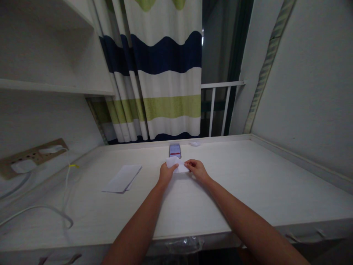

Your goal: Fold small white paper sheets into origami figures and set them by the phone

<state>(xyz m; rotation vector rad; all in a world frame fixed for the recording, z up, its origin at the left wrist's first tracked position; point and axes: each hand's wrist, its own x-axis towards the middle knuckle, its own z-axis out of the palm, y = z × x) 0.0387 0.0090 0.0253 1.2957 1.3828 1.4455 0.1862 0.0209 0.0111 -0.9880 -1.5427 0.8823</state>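
Held small white paper [178,164] low on the table [248,176], fingers of left hand [166,173] and right hand [197,170] pinched on opposite ends, likely for steadiness; phone [174,150] just beyond.

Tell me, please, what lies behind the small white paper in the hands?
A phone with a lit screen lies on the desk; the paper hides its near edge.

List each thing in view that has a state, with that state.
paper: held by both hands
left hand: shut on paper's left end
right hand: shut on its right end
phone: screen lit, on desk
sheets: lying flat, untouched
curtain: drawn, gap at right
power strip: plugs in
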